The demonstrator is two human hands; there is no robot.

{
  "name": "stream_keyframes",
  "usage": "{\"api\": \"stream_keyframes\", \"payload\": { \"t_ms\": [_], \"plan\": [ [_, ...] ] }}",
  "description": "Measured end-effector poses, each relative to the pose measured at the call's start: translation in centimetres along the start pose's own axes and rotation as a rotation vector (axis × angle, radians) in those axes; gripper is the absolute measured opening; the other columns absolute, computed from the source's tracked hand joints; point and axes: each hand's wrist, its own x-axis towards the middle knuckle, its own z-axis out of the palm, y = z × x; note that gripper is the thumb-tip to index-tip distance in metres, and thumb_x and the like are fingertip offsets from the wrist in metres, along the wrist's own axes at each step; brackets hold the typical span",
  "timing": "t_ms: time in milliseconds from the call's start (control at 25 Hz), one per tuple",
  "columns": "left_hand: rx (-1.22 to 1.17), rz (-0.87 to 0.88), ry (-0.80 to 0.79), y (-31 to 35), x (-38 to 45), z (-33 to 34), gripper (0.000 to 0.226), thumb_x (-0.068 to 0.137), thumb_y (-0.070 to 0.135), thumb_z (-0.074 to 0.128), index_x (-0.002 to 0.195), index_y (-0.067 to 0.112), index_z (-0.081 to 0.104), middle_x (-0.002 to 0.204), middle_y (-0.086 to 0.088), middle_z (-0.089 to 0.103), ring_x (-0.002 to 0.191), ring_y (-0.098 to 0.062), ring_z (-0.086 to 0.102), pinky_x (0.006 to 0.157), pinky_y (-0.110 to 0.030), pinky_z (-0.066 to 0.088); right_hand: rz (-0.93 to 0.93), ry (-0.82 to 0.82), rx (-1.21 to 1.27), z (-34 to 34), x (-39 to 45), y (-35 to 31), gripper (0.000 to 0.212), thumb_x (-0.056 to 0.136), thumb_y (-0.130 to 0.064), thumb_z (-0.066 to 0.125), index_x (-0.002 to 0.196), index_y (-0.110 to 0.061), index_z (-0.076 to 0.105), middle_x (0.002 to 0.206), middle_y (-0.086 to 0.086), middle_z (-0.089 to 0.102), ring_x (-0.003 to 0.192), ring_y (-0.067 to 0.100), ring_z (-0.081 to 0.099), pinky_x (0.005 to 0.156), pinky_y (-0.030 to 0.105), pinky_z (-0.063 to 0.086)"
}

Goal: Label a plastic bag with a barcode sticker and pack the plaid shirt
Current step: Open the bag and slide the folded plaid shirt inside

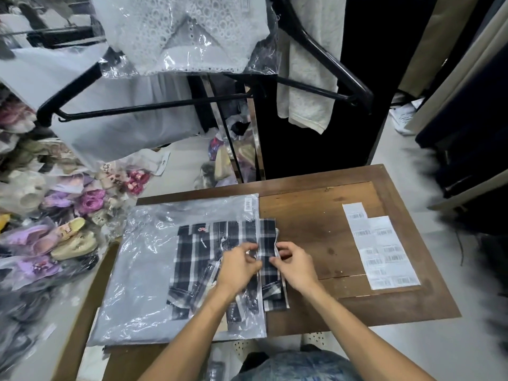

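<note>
A clear plastic bag [143, 270] lies flat on the left half of the wooden table [324, 215]. A barcode sticker [248, 203] sits at its far right corner. The folded black-and-white plaid shirt [198, 259] is mostly inside the bag, with its right part sticking out of the bag's open right edge. My left hand [239, 266] pinches the bag's edge over the shirt. My right hand [294, 266] grips the protruding shirt fabric beside it.
A sheet of barcode stickers [382, 248] lies on the table's right side. Piles of bagged shoes [66, 237] crowd the floor at left. A bagged white lace garment [187, 34] on a black hanger [154, 105] hangs overhead, with more clothes at right.
</note>
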Motion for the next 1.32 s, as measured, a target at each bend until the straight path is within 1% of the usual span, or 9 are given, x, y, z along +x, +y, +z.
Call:
{"api": "stream_keyframes", "payload": {
  "t_ms": [280, 400, 560, 680, 760, 880, 1040, 1160, 1320],
  "plan": [
    [-0.035, 0.005, -0.019, 0.1, -0.2, -0.2, 0.053, 0.085, 0.009, 0.072, 0.137, 0.018, 0.064, 0.077, -0.001, 0.078, 0.047, 0.007, 0.057, 0.055, -0.011, 0.050, 0.042, -0.273, 0.164, 0.1, -1.5, 0.7, 0.072, 0.082, 0.013, 0.068, 0.144, -0.018, 0.052, 0.130, -0.002, 0.064, 0.102, 0.005, 0.067, 0.076, 0.020, 0.058],
    [-0.048, -0.010, -0.029, 0.4, -0.2, -0.5, 0.052, 0.085, 0.013, 0.073, 0.136, 0.020, 0.065, 0.074, 0.002, 0.078, 0.064, -0.002, 0.071, 0.065, -0.015, 0.056, 0.118, -0.390, 0.374, 1.3, -1.4, -0.1, 0.063, 0.088, 0.017, 0.057, 0.142, -0.015, 0.050, 0.121, 0.004, 0.067, 0.086, 0.004, 0.070, 0.075, 0.022, 0.058],
    [-0.075, -0.045, -0.106, 0.9, -0.4, -0.9, 0.054, 0.087, 0.009, 0.072, 0.139, 0.018, 0.060, 0.061, 0.003, 0.073, 0.054, 0.002, 0.064, 0.053, -0.012, 0.048, 0.362, -0.290, 0.835, 0.8, -0.3, -0.4, 0.042, 0.104, -0.022, 0.049, 0.145, -0.012, 0.047, 0.134, 0.012, 0.063, 0.114, 0.021, 0.066, 0.096, 0.039, 0.054],
    [-0.094, -0.051, -0.108, 1.0, -0.6, -0.8, 0.055, 0.083, 0.006, 0.069, 0.137, 0.017, 0.063, 0.071, -0.006, 0.077, 0.058, -0.003, 0.068, 0.058, -0.014, 0.052, 0.500, -0.541, 1.106, 0.4, 1.0, -0.5, 0.076, 0.097, -0.067, 0.037, 0.154, -0.017, 0.033, 0.155, 0.006, 0.044, 0.139, 0.025, 0.046, 0.107, 0.051, 0.043],
    [-0.111, -0.049, -0.091, 0.9, -0.7, -0.7, 0.055, 0.081, 0.004, 0.069, 0.134, 0.015, 0.065, 0.074, -0.008, 0.078, 0.062, -0.007, 0.071, 0.065, -0.016, 0.056, 0.529, -0.676, 1.206, 0.7, 1.7, -1.0, 0.092, 0.087, -0.084, 0.029, 0.153, -0.020, 0.036, 0.153, 0.008, 0.049, 0.133, 0.026, 0.052, 0.092, 0.049, 0.050],
    [-0.113, -0.041, -0.076, 1.3, -0.8, -0.9, 0.054, 0.078, 0.003, 0.068, 0.129, 0.017, 0.069, 0.072, -0.005, 0.078, 0.068, -0.008, 0.075, 0.073, -0.016, 0.057, 0.581, -0.707, 1.264, 0.8, 2.7, -1.8, 0.103, 0.081, -0.092, 0.019, 0.140, -0.015, 0.053, 0.121, 0.014, 0.069, 0.102, 0.030, 0.069, 0.078, 0.044, 0.051],
    [-0.047, -0.013, -0.075, 1.5, -0.8, -1.2, 0.053, 0.077, 0.007, 0.069, 0.128, 0.020, 0.069, 0.071, -0.002, 0.078, 0.065, 0.005, 0.067, 0.076, -0.020, 0.057, 0.608, -0.767, 1.270, 1.8, 3.4, -3.1, 0.111, 0.076, -0.094, 0.019, 0.139, -0.010, 0.055, 0.099, 0.016, 0.061, 0.073, 0.028, 0.065, 0.069, 0.038, 0.053],
    [-0.019, -0.007, -0.071, 1.2, -0.7, -1.1, 0.054, 0.078, 0.009, 0.073, 0.130, 0.022, 0.068, 0.078, -0.001, 0.078, 0.064, 0.011, 0.064, 0.075, -0.014, 0.054, 0.623, -0.772, 1.253, 2.2, 3.9, -2.8, 0.113, 0.078, -0.093, 0.017, 0.145, -0.009, 0.051, 0.114, 0.017, 0.064, 0.080, 0.030, 0.072, 0.070, 0.038, 0.058],
    [-0.054, 0.005, -0.046, 0.6, -1.1, -1.1, 0.048, 0.084, 0.014, 0.076, 0.130, 0.023, 0.068, 0.080, 0.000, 0.078, 0.074, 0.000, 0.071, 0.069, -0.007, 0.050, 0.655, -0.985, 1.193, 0.7, 3.6, -0.6, 0.113, 0.076, -0.093, 0.014, 0.148, -0.012, 0.044, 0.121, 0.020, 0.066, 0.104, 0.039, 0.068, 0.094, 0.064, 0.043]
  ]
}}
